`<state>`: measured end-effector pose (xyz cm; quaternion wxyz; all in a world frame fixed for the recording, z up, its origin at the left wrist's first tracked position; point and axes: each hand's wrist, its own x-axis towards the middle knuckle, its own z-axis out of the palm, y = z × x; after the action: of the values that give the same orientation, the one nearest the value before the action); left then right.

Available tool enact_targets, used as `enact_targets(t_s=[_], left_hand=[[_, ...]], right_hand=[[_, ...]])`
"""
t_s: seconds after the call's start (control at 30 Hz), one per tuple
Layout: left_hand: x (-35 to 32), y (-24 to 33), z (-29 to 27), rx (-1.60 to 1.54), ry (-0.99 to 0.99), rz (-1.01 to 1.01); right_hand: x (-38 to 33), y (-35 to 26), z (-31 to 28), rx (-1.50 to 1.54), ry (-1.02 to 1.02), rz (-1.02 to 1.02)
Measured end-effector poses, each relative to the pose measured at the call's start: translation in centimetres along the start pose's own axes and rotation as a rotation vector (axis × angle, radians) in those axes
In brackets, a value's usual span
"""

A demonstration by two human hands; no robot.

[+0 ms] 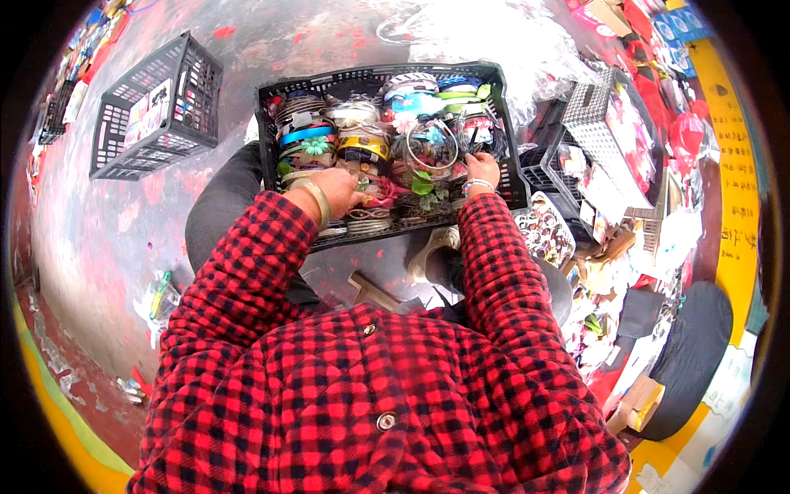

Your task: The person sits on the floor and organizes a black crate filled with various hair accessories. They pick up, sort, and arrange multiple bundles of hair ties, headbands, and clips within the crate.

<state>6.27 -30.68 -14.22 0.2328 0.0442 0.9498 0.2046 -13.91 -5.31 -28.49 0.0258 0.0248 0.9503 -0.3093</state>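
Observation:
A black plastic crate [276, 82] in front of me holds rows of stacked hair hoops in many colours. Among them are a blue hoop [308, 133], a yellow one [364, 146] and a pale round hoop [432, 146] lying on top. My left hand [339, 189], a bangle on its wrist, reaches in at the near left, its bent fingers closed among the hoops; what they hold is hidden. At the right side, my right hand [484, 170] has its fingers curled beside dark thin hoops, and its grip is too small to make out.
An upright black crate [152, 115] stands on the floor to the left. Clear plastic wrap [510, 41] lies beyond my crate. On the right are a grey woven basket [605, 123], a tray of small items [545, 226], scattered packaging and a dark stool seat [691, 354].

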Motion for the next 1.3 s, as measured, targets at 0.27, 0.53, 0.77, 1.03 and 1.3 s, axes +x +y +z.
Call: enact_targets(t_s=[0.27,0.53,0.77,1.03,1.3], left_hand=[[2.7,-2.9,4.0,0.033,-0.155,-0.222],[2.8,-1.7,2.6,-0.008,-0.139,-0.223],[3.3,-4.0,4.3,-0.009,0.007,-0.191],[0.1,-1.5,1.9,-0.514,0.439,0.28],[1.0,-3.2,6.7,-0.146,0.245,0.205]], right_hand=[[0.8,-1.1,0.0,-0.283,0.175,-0.119],[1.0,-5.3,-9.1,-0.262,0.403,0.05],[1.3,-5.7,-14.8,-0.183,0.302,-0.288],[-7.6,-9.3,-5.6,1.065,-0.662,0.525],[-10.0,-9.7,-0.9,0.905,-0.767,0.688]])
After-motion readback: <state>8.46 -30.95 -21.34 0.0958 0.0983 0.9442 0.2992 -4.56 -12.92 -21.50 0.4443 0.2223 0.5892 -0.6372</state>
